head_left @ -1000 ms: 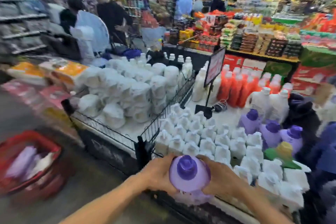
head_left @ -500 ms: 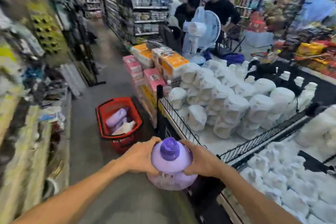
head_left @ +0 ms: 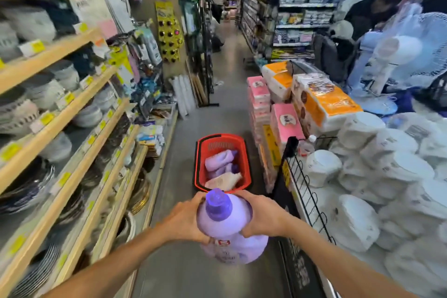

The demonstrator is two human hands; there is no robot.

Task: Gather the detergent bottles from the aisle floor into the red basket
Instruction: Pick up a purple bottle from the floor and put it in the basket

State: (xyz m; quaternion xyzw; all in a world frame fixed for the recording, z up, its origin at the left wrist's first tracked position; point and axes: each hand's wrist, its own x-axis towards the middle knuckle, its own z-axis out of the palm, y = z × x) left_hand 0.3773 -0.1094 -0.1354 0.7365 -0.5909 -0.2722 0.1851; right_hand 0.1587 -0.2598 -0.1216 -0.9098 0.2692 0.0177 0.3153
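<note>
Hands: left hand (head_left: 184, 221) and right hand (head_left: 262, 216) curl round opposite sides of one purple bottle (head_left: 228, 227).
Bottle: upright, darker purple cap (head_left: 218, 204) on top, held above the aisle floor (head_left: 225, 111).
Basket: red basket (head_left: 246, 164) on the floor just ahead, with purple and pale bottles lying inside.
Left side: wooden shelves (head_left: 60, 118) of plates and bowls.
Right side: wire bin (head_left: 304, 189) of white packs.

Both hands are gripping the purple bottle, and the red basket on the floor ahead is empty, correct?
Not quite: the head view shows the red basket already holding purple bottles and a pale bottle. The rest stands: left hand and right hand grip the purple bottle, basket on the floor ahead.
</note>
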